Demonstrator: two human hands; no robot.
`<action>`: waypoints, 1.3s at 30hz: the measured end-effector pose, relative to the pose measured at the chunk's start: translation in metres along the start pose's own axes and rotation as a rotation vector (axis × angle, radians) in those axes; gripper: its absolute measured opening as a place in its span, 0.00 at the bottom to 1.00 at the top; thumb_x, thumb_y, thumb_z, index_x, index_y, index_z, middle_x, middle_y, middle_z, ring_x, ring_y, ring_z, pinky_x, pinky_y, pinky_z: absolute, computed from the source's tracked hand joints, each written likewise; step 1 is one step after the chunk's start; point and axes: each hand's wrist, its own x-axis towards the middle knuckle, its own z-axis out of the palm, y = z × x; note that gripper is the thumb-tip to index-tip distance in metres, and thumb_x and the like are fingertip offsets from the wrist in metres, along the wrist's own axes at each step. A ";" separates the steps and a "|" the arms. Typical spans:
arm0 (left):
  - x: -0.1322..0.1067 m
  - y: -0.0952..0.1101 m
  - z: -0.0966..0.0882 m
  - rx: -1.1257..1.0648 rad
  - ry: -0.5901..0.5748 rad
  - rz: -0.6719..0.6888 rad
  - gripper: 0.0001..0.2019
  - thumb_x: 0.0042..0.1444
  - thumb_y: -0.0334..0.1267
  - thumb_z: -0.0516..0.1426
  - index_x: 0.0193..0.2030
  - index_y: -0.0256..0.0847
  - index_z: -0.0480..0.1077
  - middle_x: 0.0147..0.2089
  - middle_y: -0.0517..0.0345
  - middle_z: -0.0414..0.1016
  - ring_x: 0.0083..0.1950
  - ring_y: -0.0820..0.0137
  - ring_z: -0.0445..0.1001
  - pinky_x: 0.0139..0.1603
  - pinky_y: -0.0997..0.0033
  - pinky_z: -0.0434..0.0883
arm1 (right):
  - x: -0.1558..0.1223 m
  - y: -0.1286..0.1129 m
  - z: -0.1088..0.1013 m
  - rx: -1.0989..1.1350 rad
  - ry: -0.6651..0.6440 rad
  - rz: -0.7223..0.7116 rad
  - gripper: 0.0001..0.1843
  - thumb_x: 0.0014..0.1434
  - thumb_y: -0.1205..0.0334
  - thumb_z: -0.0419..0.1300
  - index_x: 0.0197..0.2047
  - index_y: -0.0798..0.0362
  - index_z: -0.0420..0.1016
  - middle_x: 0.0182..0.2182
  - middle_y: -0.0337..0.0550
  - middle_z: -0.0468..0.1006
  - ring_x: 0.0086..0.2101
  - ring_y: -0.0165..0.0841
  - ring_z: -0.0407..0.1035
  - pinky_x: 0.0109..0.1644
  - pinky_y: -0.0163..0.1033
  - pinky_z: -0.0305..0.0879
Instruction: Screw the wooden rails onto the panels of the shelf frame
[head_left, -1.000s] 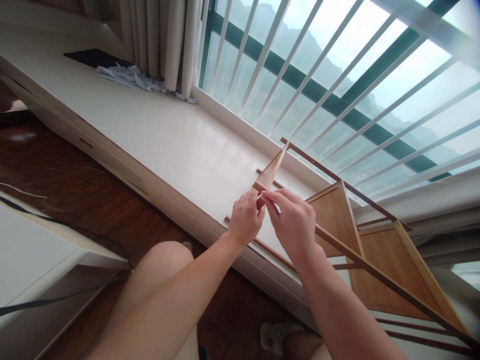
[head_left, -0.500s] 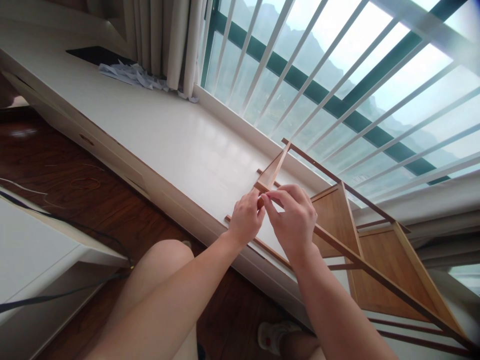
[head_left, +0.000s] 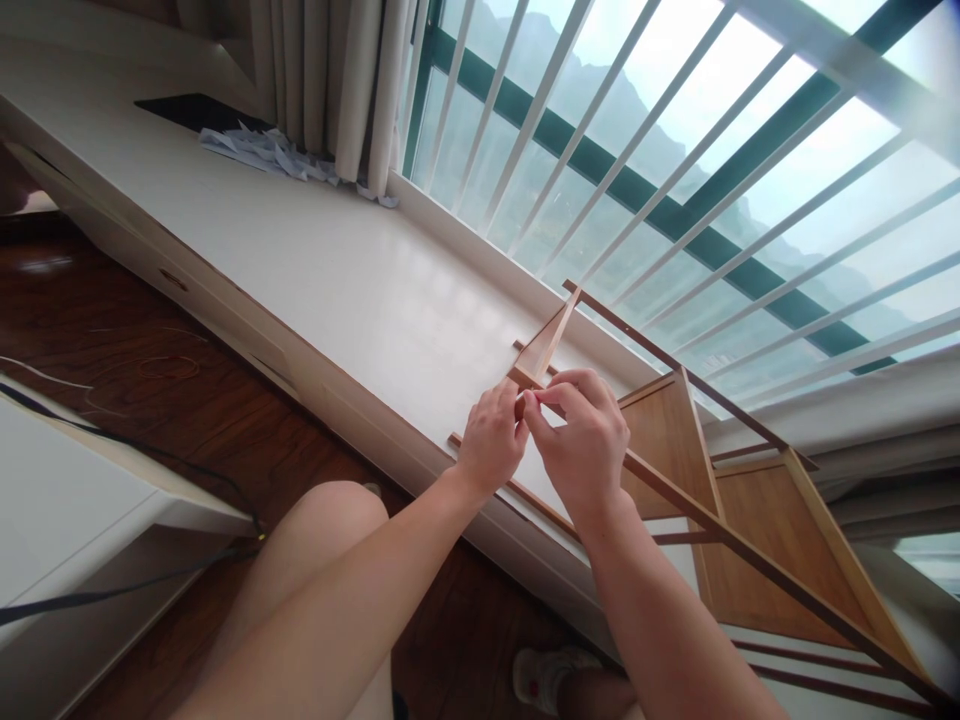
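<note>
Room in a home, beige curtain (head_left: 319, 85), barred window (head_left: 645, 195), wide white sill (head_left: 322, 265), dark wood floor (head_left: 142, 310)

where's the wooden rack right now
In the head view, the rack is on the right, on the white ledge by the barred window, with both hands at its left end.

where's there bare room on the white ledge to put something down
The broad middle of the white ledge looks free, between the papers and the wooden frame. It's crowded at the frame's near corner, where the left hand and right hand meet, and beside the curtain, where the papers lie.
</note>
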 end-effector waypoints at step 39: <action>0.000 -0.004 0.001 -0.126 -0.085 -0.072 0.15 0.64 0.37 0.50 0.56 0.38 0.63 0.56 0.42 0.70 0.61 0.57 0.67 0.59 0.52 0.70 | 0.021 0.002 -0.012 -0.087 -0.324 0.130 0.13 0.64 0.55 0.57 0.47 0.47 0.78 0.40 0.39 0.80 0.41 0.36 0.72 0.38 0.39 0.59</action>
